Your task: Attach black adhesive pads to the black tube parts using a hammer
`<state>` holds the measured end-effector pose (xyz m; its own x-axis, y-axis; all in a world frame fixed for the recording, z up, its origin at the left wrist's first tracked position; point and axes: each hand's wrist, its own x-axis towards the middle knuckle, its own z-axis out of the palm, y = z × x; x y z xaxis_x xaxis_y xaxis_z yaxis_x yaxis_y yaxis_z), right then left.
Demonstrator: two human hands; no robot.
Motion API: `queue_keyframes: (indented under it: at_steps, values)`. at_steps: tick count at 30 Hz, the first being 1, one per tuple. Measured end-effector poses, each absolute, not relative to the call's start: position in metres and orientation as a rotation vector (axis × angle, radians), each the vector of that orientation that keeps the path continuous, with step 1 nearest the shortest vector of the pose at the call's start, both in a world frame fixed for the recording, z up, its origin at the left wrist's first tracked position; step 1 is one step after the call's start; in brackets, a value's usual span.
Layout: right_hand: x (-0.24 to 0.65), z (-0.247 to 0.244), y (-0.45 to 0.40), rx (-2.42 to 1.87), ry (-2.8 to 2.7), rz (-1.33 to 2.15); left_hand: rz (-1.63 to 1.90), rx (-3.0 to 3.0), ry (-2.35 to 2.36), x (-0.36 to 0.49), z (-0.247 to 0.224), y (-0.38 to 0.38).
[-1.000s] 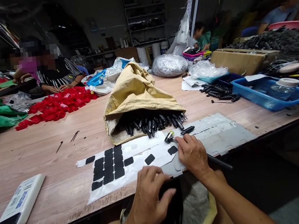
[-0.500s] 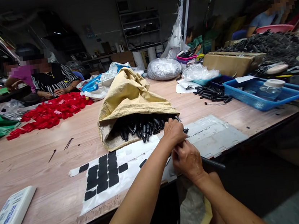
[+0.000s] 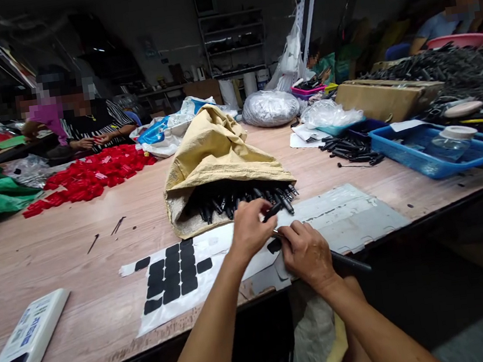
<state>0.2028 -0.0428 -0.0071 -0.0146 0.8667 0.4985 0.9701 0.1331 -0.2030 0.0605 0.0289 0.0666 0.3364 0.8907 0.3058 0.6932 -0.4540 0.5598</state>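
My left hand (image 3: pixel 250 227) is closed on a small black cylindrical part (image 3: pixel 272 211), just in front of the sack mouth. Close beside it on the right, my right hand (image 3: pixel 307 252) pinches a thin metallic piece (image 3: pixel 276 232); its full shape is hidden by the fingers. A yellow woven sack (image 3: pixel 220 148) lies with its mouth facing me, and several black cylindrical parts (image 3: pixel 285 200) stick out. Under my left forearm lies a white sheet (image 3: pixel 218 248) bearing black rounded-square stickers (image 3: pixel 173 271). A dark rod (image 3: pixel 350 261) juts out to the right beyond my right hand.
Red pieces (image 3: pixel 91 179) are heaped at the left, near a white device (image 3: pixel 27 342) with a cable. A blue tray (image 3: pixel 431 152) holding a jar (image 3: pixel 450 143) stands right. A grey board (image 3: pixel 356 220) lies at the table's front edge. Other people sit across.
My left hand has moved left and away from my right hand, showing the black part in its fingers. Black parts at the sack's right side are now uncovered. The view has shifted slightly.
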Motion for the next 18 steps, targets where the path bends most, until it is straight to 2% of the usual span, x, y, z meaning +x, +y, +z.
queue_keyframes:
  at_steps: [5,12,18]
  values:
    - [0.203,-0.007,-0.042,-1.78,-1.896,-0.256,0.822,2.142,1.459,-0.01,0.03,0.004]
    - [0.207,-0.009,-0.042,-1.73,-1.895,-0.259,0.763,2.147,1.476,-0.016,0.004,-0.006]
    - [0.197,0.0,-0.049,-1.461,-1.74,0.052,0.812,2.073,1.48,-0.018,0.004,-0.005]
